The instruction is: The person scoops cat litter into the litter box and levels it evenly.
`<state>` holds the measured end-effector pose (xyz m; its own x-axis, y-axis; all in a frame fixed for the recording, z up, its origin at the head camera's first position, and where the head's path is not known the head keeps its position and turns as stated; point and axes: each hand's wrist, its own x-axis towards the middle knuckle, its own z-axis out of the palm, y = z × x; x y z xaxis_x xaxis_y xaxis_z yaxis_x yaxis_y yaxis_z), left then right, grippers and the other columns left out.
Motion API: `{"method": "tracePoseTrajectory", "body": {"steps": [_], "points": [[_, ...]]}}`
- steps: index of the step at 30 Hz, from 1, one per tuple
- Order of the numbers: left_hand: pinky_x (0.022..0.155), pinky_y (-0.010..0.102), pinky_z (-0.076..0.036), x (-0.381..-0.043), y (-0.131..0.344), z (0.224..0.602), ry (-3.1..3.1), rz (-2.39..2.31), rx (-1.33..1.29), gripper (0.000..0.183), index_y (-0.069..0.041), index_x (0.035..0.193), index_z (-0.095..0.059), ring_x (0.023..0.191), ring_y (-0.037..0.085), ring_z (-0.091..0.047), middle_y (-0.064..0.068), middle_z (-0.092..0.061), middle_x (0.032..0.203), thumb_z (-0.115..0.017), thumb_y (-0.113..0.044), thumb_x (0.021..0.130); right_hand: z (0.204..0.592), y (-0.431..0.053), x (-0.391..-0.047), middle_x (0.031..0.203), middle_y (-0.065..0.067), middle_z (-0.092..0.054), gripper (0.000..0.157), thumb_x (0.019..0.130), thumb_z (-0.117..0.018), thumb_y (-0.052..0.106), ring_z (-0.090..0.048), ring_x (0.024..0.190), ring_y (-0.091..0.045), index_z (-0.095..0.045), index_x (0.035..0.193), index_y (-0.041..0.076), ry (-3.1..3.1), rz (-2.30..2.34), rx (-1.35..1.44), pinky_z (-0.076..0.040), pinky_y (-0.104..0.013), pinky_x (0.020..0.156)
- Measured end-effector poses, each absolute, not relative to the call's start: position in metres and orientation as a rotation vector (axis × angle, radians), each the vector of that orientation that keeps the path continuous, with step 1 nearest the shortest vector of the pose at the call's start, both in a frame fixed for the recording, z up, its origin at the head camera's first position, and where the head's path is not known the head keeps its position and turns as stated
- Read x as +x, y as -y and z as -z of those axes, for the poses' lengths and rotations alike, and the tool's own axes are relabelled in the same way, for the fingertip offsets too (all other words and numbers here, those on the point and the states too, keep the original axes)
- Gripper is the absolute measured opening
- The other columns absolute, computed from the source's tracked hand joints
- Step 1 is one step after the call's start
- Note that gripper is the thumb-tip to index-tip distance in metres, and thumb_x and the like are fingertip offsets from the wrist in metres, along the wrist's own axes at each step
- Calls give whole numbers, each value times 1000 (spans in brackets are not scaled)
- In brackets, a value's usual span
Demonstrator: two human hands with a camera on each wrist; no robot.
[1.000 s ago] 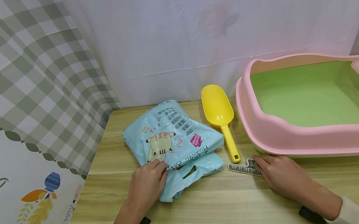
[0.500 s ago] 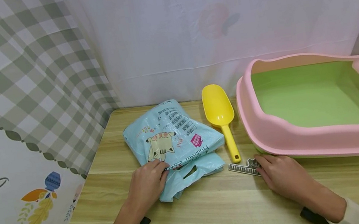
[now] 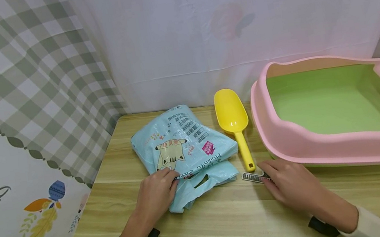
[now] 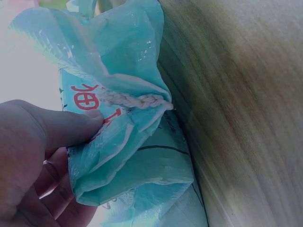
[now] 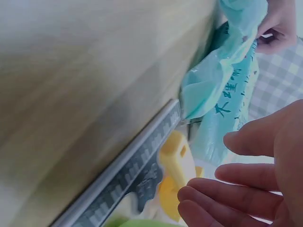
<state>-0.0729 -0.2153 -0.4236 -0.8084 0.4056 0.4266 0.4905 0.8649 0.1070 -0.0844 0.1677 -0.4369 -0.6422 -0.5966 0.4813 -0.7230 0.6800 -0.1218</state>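
Blue printed bag [image 3: 183, 136] lay creased on the worktop [image 3: 222, 229], handle cut-out end folded, pinched there by the left hand [image 3: 156, 194]. Piano-key-patterned strip [image 3: 253, 177] lay near it, partly hidden from above by the right hand [image 3: 290, 182].

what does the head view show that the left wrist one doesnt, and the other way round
Only the head view shows the right hand, the piano-key strip by its fingers, and the checked cloth at the side.

Only the left wrist view shows the twisted whitish cord along a fold of the bag.

Both show the left hand gripping the blue bag and part of the wooden table. Pale shapes in the wrist view's top left corner are too blurred to name.
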Motion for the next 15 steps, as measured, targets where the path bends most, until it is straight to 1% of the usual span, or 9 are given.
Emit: {"method": "tracePoseTrajectory", "body": {"steps": [6, 11, 15], "points": [[66, 41, -63, -73, 216, 424, 2646, 296, -663, 20, -6, 93, -81, 79, 24, -76, 5, -76, 89, -96, 1, 81, 431, -147, -96, 110, -18, -79, 39, 89, -87, 10, -78, 94, -35, -76, 124, -4, 2479, -530, 997, -63, -53, 74], [67, 42, -63, -73, 216, 424, 2638, 297, -669, 21, -5, 94, -81, 79, 24, -77, 5, -76, 89, -96, 1, 81, 430, -130, -113, 108, -19, -79, 39, 89, -85, 5, -78, 95, -37, -74, 124, -6, 2436, -596, 980, -64, -53, 74], [66, 41, -63, -73, 216, 424, 2633, 292, -678, 22, -6, 94, -81, 79, 24, -76, 5, -76, 89, -96, 1, 80, 432, -121, -126, 106, -21, -78, 38, 88, -84, 3, -76, 91, -40, -73, 123, -8, 2416, -614, 932, -63, -54, 73]]}}
